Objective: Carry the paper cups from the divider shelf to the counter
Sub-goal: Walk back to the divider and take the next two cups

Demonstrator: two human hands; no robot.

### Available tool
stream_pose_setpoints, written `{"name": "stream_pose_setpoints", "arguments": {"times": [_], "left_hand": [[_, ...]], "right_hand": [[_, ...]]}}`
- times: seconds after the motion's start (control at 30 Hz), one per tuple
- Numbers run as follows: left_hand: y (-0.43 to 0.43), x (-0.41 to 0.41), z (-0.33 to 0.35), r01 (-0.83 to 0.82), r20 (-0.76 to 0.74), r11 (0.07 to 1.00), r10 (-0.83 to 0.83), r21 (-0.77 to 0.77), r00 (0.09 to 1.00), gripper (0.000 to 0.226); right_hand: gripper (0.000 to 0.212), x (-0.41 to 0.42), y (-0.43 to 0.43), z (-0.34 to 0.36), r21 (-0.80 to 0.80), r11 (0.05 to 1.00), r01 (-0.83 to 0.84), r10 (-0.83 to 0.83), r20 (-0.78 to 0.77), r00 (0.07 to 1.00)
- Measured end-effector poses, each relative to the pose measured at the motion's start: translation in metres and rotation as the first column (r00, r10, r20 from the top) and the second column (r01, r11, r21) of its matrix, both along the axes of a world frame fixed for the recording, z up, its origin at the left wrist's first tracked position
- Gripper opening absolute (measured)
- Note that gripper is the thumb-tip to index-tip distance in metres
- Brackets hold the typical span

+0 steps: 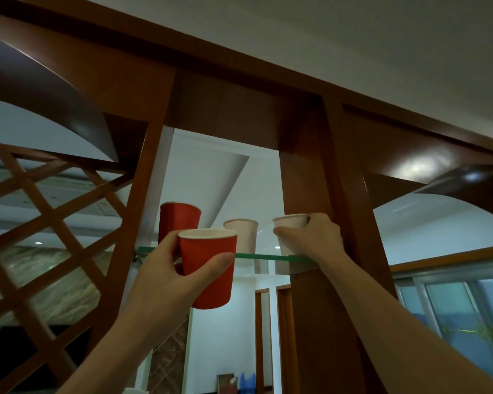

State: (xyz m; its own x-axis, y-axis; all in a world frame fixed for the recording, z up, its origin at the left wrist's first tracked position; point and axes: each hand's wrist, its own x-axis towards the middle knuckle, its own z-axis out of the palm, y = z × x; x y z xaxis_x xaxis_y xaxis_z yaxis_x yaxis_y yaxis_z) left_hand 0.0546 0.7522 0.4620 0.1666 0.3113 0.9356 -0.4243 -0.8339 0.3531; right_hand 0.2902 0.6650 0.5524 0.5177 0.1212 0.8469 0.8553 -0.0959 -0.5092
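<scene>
Because both held cups are thin paper, a hard squeeze could buckle them. Nearest, fingers of the left hand (pixel 165 268) clamp a red cup (pixel 211 277), clear of the glass shelf (pixel 262 256). Farther, fingers of the right hand (pixel 313 237) wrap a white cup (pixel 291 223) at the shelf; drawing it out could knock the spare white cup (pixel 244 234) just left.

glass shelf (pixel 264 256), green-edged, spans from the left post (pixel 143 194) to the right post (pixel 310 180). on it: a red cup (pixel 180 218) upright at the left, a pale cup (pixel 244 236) upright mid-shelf. at the right end a white cup (pixel 291 221), base hidden, contact with the glass unclear.
</scene>
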Motion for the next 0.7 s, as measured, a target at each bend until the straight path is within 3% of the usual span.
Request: {"name": "stream_pose_setpoints", "arguments": {"times": [0.13,0.33,0.7], "left_hand": [[-0.001,0.001,-0.009,0.006,0.003,1.000,-0.006,-0.028,1.000,0.088],[-0.014,0.009,-0.039,0.009,0.004,0.999,-0.009,-0.039,1.000,0.073],[-0.041,0.010,-0.154,0.042,-0.079,0.972,-0.062,-0.233,0.995,0.063]], "right_hand": [[0.060,-0.008,-0.029,-0.019,0.128,0.982,-0.142,0.128,0.114,0.985],[0.066,-0.018,-0.062,-0.083,0.272,0.924,-0.268,0.217,0.205,0.955],[0.085,-0.025,-0.086,-0.237,0.052,0.894,-0.446,0.447,-0.013,0.894]]}}
